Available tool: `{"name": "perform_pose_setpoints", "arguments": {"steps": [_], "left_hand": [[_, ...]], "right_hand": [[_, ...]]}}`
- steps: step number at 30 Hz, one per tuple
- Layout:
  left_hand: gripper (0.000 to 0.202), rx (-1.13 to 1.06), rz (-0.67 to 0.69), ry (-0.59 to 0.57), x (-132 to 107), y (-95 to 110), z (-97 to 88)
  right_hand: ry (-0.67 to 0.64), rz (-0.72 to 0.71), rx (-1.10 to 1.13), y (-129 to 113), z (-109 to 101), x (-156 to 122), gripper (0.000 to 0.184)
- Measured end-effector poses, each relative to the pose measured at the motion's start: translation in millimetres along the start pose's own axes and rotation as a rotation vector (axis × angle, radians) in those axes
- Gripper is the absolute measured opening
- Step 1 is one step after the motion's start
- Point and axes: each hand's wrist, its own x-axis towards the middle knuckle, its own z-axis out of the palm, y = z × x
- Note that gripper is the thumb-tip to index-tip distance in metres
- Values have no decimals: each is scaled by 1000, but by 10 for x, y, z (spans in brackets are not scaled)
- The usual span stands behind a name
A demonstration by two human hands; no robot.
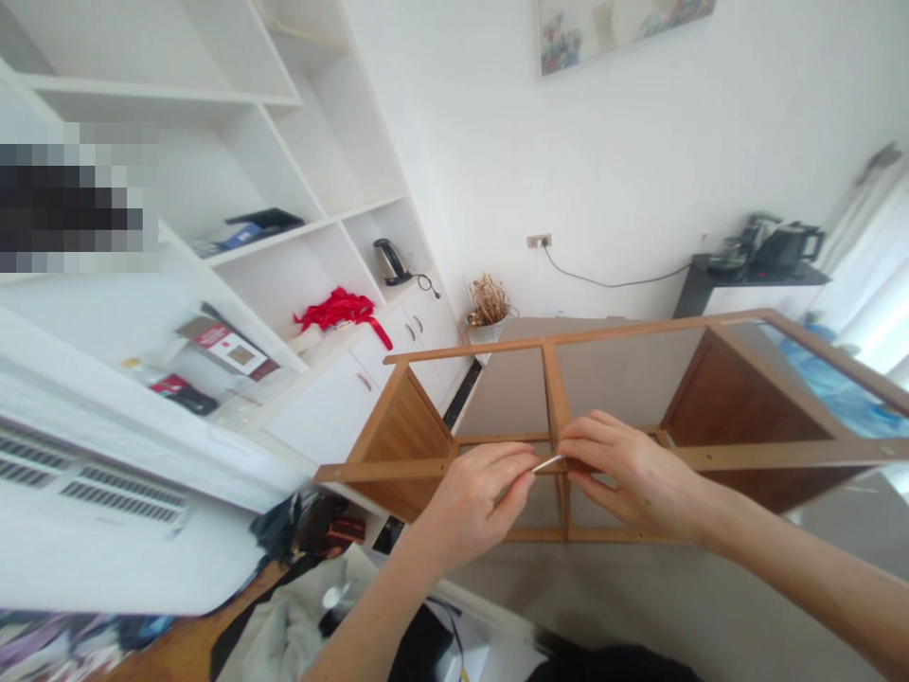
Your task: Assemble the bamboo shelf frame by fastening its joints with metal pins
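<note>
A thin white rod [546, 464] spans the short gap between my two hands, over the front rail of a wooden frame [556, 388]. My left hand [483, 497] pinches the rod's left end between thumb and fingertips. At the other end, my right hand [629, 469] has its fingers curled in around the rod's tip, close to where the middle upright meets the front rail. The exact contact of the right fingertips is partly hidden. The frame has wooden side panels [745, 393] and open bays between its rails.
White shelving [319, 223] on the left holds a kettle [389, 262], red cloth [337, 308] and a bottle [181, 390]. Dried plants [489, 301] stand in a pot behind the frame. A dark-topped cabinet [753, 275] is at the right. Bags and cloth [284, 606] lie lower left.
</note>
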Motion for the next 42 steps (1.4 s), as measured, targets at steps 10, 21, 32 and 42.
{"name": "perform_pose_setpoints", "arguments": {"steps": [10, 21, 32, 42], "left_hand": [[26, -27, -102, -23, 51, 7, 28], [32, -242, -370, -190, 248, -57, -125], [34, -393, -436, -169, 215, 42, -121], [51, -313, -411, -102, 225, 50, -128]], "right_hand": [[-29, 12, -5, 34, 12, 17, 17], [-32, 29, -18, 36, 17, 12, 15], [-112, 153, -227, -58, -121, 161, 20], [-91, 215, -215, -109, -305, 243, 19]]}}
